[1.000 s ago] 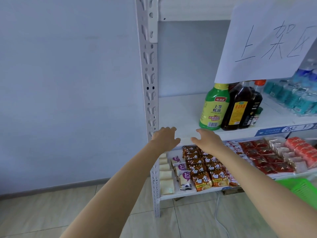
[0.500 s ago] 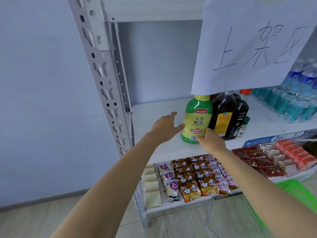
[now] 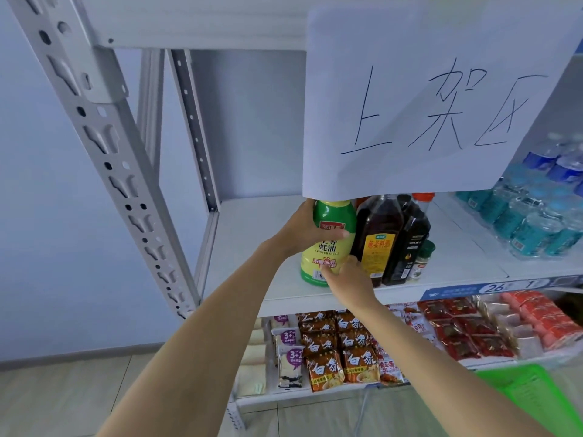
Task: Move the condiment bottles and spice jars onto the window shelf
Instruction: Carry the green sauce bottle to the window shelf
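Both hands' fingers clamp the rounded, glossy green-and-yellow plastic bottle (image 3: 326, 247) labelled "OYSTER SAUCE": left hand (image 3: 304, 230) high, right hand (image 3: 348, 279) at its base.

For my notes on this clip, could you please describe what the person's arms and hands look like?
Both arms are bare up to the frame's edge: no sleeves show. The left hand and right hand wear no gloves, and no rings, watch or bracelet can be seen. No markings are visible.

Two bare forearms (no sleeves, rings or watch).
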